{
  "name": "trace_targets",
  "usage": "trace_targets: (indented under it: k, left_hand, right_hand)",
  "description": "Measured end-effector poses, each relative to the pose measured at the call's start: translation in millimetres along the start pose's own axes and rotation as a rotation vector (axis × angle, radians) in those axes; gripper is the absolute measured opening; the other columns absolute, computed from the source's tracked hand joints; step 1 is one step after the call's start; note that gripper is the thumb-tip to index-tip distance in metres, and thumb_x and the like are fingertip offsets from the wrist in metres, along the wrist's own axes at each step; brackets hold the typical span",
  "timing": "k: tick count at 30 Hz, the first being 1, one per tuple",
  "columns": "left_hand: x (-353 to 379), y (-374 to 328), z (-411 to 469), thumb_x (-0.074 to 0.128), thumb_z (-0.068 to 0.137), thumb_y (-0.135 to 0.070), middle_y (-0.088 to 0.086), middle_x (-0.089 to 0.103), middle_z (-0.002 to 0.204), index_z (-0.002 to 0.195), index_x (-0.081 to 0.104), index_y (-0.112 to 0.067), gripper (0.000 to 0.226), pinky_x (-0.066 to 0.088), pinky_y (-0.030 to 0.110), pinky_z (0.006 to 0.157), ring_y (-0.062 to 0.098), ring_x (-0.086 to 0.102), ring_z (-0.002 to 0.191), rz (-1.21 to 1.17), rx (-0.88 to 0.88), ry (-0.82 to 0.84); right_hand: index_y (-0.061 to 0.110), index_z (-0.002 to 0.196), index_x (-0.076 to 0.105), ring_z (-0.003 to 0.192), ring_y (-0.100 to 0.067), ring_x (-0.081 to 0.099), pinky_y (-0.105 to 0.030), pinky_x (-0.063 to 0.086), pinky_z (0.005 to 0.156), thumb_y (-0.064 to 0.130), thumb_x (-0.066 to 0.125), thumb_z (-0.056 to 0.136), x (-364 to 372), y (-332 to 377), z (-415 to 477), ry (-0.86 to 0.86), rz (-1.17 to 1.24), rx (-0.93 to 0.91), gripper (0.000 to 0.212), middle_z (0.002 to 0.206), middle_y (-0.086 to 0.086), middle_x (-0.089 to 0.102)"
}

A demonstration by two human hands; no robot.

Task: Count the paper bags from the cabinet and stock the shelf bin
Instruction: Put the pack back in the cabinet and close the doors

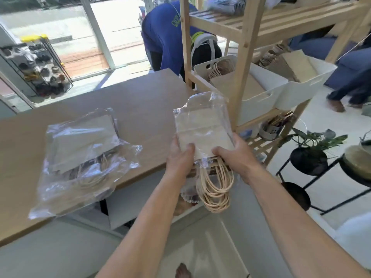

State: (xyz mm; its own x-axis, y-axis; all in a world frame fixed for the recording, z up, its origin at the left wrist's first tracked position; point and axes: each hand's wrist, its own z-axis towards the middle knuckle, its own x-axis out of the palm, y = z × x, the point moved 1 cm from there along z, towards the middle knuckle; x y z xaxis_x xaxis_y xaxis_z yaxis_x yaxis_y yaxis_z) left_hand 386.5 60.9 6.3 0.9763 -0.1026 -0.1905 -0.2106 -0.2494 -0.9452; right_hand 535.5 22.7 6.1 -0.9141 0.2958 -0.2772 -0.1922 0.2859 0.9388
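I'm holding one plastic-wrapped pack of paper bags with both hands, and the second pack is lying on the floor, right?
Not the floor: the head view shows the second pack lying on the wooden table. The rest holds: left hand and right hand both grip the wrapped pack of paper bags.

Here's the pack of tan paper bags, sealed in clear wrap, flat face up and off the counter, left hand and right hand gripping its near corners. Its cord handles dangle toward six o'clock. At nine o'clock a second wrapped pack lies flat on the countertop. At one o'clock, the white shelf bin holds more bags.
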Motion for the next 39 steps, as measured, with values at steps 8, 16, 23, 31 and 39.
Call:
trace_targets:
  k: [8,16,23,31,39]
  left_hand:
    - [15.5,75.0,-73.9,0.055,0.087,-0.023,-0.012,0.067,0.113,0.128,0.048,-0.043,0.046,0.054,0.044,0.093,0.014,0.066,0.103,0.017,-0.012,0.035]
    - [24.1,133.6,-93.0,0.055,0.074,-0.028,-0.011,0.069,0.109,0.123,0.052,-0.043,0.051,0.054,0.041,0.089,0.013,0.066,0.098,0.072,-0.170,0.044]
    - [30.3,168.4,-46.9,0.056,0.065,-0.028,-0.009,0.067,0.104,0.116,0.051,-0.040,0.053,0.054,0.046,0.091,0.015,0.065,0.095,0.097,-0.271,0.022]
    - [32.8,218.0,48.1,0.058,0.070,-0.028,0.000,0.067,0.117,0.137,0.038,-0.039,0.071,0.054,0.048,0.092,0.023,0.066,0.101,0.039,-0.300,-0.015]
    - [38.1,265.5,153.3,0.054,0.083,-0.005,0.004,0.061,0.121,0.141,0.029,-0.031,0.069,0.054,0.032,0.069,0.019,0.064,0.095,0.003,-0.286,0.015]
  right_hand:
    - [0.037,0.110,0.053,0.093,-0.010,0.065,-0.035,0.054,0.088,0.023,0.071,0.076,-11.4,-73.0,-86.3,0.027,-0.003,0.038,0.042,0.097,0.016,0.067]
    - [0.047,0.117,0.049,0.097,-0.005,0.064,-0.034,0.052,0.091,0.030,0.075,0.071,0.6,-136.3,-107.6,0.071,-0.053,0.126,0.055,0.103,0.022,0.066]
    - [0.056,0.108,0.042,0.100,-0.003,0.065,-0.036,0.052,0.093,0.039,0.082,0.050,21.5,-173.0,-58.7,0.285,-0.098,0.099,0.073,0.107,0.018,0.065]
    - [0.029,0.146,0.021,0.103,-0.016,0.062,-0.019,0.052,0.081,0.016,0.076,0.060,70.6,-220.1,43.3,0.380,-0.222,0.127,0.102,0.124,-0.003,0.059]
    - [0.037,0.151,0.001,0.124,-0.023,0.049,-0.033,0.046,0.101,0.022,0.076,0.071,117.6,-256.6,144.3,0.315,-0.348,0.140,0.110,0.149,-0.002,0.036]
